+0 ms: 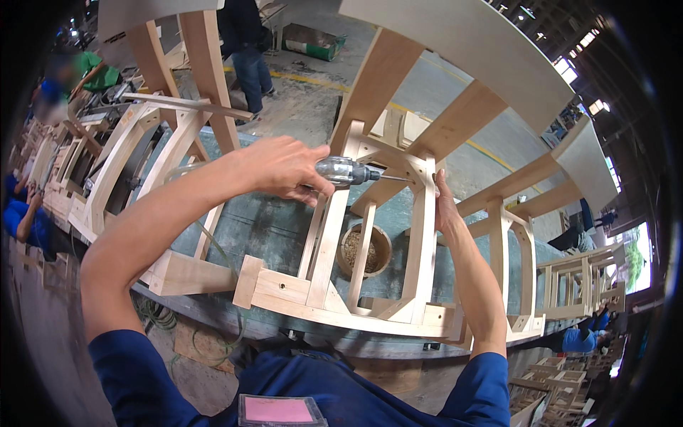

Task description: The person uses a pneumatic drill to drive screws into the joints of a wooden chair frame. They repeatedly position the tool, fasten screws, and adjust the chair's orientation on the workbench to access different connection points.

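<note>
My left hand (288, 167) is closed around a power screwdriver (341, 171) with a clear, grey-tipped body. Its long thin bit points right, and the tip meets the inner side of a joint near the top of a pale wooden chair frame (425, 242). What sits at the bit's tip is too small to make out. Against the outer side of that same post, my right hand (447, 206) grips the frame, its fingers partly hidden by the wood. The frame stands on a bench, with a wide pale board (469, 43) at its far end.
Behind the frame's slats stands a round tub (380, 249) of small parts on the grey-green bench (274, 220). More chair frames (178, 142) stand left and right. A hose (153, 313) hangs below the bench edge. Other people (245, 57) are around the workshop.
</note>
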Motion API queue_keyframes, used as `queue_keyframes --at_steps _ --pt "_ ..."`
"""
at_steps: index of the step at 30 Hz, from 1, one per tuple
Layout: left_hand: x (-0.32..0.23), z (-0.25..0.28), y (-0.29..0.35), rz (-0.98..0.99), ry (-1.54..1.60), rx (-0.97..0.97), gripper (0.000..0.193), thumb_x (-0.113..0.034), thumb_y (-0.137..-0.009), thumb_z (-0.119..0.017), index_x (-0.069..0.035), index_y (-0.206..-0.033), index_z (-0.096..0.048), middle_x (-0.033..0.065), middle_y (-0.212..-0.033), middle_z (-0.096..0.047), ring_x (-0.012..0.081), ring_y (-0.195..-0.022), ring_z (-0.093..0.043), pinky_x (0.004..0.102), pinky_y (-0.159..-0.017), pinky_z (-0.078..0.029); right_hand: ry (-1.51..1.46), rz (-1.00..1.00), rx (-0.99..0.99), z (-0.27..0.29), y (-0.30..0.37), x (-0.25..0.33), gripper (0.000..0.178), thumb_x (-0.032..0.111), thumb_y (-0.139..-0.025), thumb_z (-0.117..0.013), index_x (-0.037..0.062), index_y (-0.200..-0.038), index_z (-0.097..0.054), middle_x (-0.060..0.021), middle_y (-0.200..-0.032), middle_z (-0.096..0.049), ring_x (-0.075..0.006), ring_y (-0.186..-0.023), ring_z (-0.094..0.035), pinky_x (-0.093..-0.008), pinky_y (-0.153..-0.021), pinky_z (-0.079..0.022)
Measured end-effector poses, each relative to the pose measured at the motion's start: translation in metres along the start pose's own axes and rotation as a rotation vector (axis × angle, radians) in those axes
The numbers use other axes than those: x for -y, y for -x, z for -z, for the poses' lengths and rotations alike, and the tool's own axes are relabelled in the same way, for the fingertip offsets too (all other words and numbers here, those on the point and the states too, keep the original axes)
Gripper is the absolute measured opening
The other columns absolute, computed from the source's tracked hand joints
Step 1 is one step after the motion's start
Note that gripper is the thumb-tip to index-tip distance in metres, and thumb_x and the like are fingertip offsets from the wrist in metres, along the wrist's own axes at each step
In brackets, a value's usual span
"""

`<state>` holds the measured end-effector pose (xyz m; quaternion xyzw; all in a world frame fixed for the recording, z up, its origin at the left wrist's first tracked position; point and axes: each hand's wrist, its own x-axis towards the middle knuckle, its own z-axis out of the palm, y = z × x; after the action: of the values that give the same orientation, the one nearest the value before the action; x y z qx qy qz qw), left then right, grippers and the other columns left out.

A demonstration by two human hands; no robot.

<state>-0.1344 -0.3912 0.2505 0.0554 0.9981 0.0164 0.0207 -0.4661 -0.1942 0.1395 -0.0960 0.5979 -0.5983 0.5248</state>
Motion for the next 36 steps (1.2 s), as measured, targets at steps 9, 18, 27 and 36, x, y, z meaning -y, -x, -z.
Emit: queue_keyframes --at_steps 9,18,27,36 --pt "0.012 0.012 -0.026 -0.054 -0.018 0.054 0.028 -0.040 -0.081 -0.070 -0.036 -0.108 -0.065 0.0103 -0.099 -0.050 0.0294 -0.079 -0.065 0.0424 -0.064 -0.050 0.005 0.065 0.100 0.007 -0.013 0.002 0.049 0.049 -0.089 -0.058 0.0050 -0.110 -0.059 -0.0103 -0.077 -0.063 -0.0183 -0.058 -0.061 -0.0289 -0.052 -0.053" --pt "0.022 0.010 -0.038 -0.082 0.005 0.071 0.028 -0.039 -0.082 -0.070 -0.034 -0.109 -0.065 0.0105 -0.100 -0.050 0.0298 -0.078 -0.064 0.0431 -0.063 -0.049 0.089 0.079 0.027 -0.007 -0.012 0.002 0.048 0.049 -0.085 -0.055 0.0040 -0.100 -0.058 -0.0078 -0.070 -0.057 -0.0163 -0.054 -0.058 -0.0296 -0.050 -0.050" --pt "0.032 0.010 -0.050 -0.140 -0.028 0.074 0.021 -0.034 -0.084 -0.069 -0.037 -0.104 -0.065 0.0118 -0.101 -0.050 0.0316 -0.074 -0.065 0.0446 -0.061 -0.051 -0.053 0.068 -0.024 -0.011 -0.017 -0.008 0.043 0.048 -0.081 -0.058 0.0073 -0.097 -0.060 -0.0052 -0.064 -0.054 -0.0151 -0.048 -0.052 -0.0274 -0.043 -0.044" --pt "0.041 0.009 -0.065 -0.213 -0.039 0.034 0.005 -0.032 -0.085 -0.065 -0.033 -0.091 -0.065 0.0117 -0.096 -0.052 0.0309 -0.067 -0.064 0.0453 -0.059 -0.051 -0.136 0.081 -0.006 -0.011 -0.020 -0.010 0.040 0.044 -0.081 -0.061 0.0054 -0.093 -0.061 -0.0075 -0.063 -0.056 -0.0168 -0.045 -0.054 -0.0286 -0.041 -0.046"
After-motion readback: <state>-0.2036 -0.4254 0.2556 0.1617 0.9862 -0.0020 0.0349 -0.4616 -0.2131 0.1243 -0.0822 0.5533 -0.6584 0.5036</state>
